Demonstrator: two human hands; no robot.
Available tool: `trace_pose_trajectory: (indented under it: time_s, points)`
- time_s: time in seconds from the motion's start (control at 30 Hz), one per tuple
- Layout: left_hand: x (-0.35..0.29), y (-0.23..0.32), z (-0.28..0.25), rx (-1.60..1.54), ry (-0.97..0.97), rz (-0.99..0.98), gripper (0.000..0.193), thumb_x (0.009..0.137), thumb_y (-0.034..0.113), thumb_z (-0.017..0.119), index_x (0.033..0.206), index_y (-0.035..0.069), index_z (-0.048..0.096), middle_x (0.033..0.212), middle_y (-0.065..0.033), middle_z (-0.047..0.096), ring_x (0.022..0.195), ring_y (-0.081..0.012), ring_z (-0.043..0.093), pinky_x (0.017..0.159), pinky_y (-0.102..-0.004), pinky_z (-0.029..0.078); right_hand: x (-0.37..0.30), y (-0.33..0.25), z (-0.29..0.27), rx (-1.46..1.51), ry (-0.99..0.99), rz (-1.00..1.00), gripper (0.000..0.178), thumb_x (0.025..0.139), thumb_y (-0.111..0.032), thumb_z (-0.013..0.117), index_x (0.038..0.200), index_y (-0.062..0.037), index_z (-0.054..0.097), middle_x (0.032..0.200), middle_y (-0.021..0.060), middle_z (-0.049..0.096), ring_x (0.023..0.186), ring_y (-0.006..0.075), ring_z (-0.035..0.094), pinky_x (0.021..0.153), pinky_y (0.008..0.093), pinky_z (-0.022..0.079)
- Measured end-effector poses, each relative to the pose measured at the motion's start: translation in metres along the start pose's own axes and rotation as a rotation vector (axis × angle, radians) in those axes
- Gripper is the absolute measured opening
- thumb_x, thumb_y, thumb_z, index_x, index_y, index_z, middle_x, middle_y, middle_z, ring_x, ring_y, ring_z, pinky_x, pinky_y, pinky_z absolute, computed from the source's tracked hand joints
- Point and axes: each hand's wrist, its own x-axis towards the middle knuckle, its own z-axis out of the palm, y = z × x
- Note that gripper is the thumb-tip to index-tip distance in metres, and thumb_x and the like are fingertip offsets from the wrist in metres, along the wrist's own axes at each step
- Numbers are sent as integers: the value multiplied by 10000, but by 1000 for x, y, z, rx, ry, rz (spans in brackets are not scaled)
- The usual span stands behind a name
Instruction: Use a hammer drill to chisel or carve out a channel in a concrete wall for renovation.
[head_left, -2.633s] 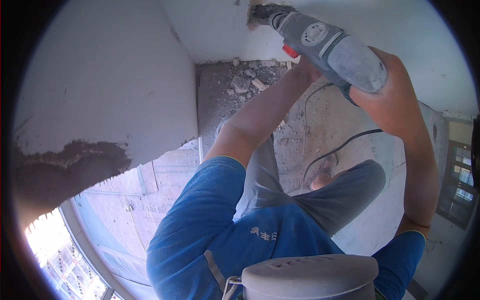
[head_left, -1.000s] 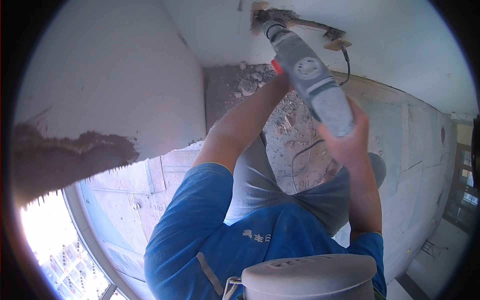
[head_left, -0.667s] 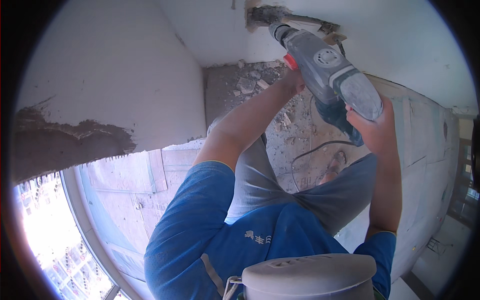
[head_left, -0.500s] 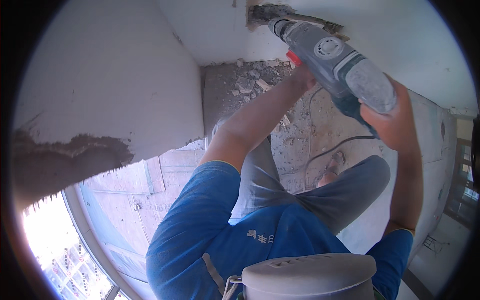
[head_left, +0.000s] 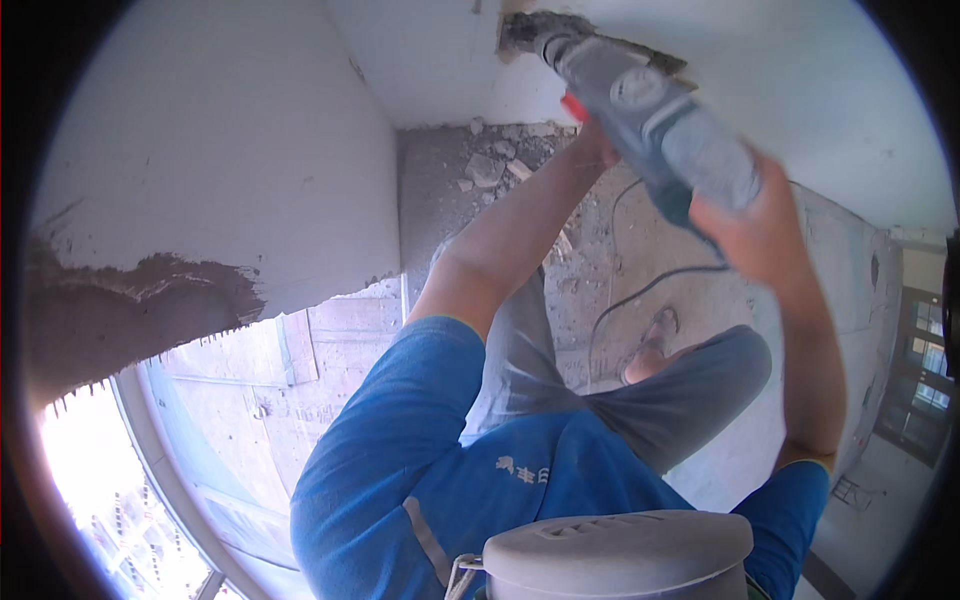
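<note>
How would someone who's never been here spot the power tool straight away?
Find the pale wall across the top, with a rough dark hole broken into it. From that hole the power tool slants down rightward to the right hand. It stands apart from the rubble below by its long grey body, round pale disc and red part.

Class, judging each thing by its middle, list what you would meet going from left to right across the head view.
Rough dark wall patch → left blue sleeve → pale rubble chunk → grey power tool → right hand → dark-framed window
</note>
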Motion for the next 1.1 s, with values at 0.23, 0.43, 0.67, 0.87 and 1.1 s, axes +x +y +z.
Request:
trace_pose_trajectory:
  time_s: [0.23,0.43,0.67,0.87,1.1]
  points:
    - [-16,-12,-5,46,35,85,439,926,204,552,1323,56,438,1271,-77,544,1100,-174,572,964,-354,470,-24,-28,-15,22,-38,13,482,700,-40,676,1155,48,543,1009,142,629,962,210,604,879,326,445]
    - [-4,-12,-17,171,120,153,382,939,241,511,1269,49,501,1216,-97,580,1092,-199,580,953,-367,476,2,-38,-12,-212,-60,126,543,701,-57,701,1199,49,513,1076,175,605,1015,240,591,907,341,437]
    - [17,-15,-53,-63,-96,171,389,963,294,421,1251,52,522,1246,-127,566,1077,-235,590,941,-403,481,19,-30,-3,-178,-5,-125,309,675,-73,658,961,29,603,803,169,641,751,245,637,724,339,480]
    - [6,-25,-54,-28,69,101,382,959,279,439,1264,61,512,1167,-126,605,1036,-250,611,900,-404,506,-11,-8,3,-67,34,-60,309,672,-58,650,965,28,599,803,168,634,747,250,633,737,337,482]
    - [-1,-34,-43,-176,43,71,344,931,229,544,1250,103,514,1199,-70,598,1077,-205,596,940,-378,485,-17,-23,-3,-30,-25,25,338,678,-37,644,1004,39,595,840,152,645,815,247,647,777,320,480]
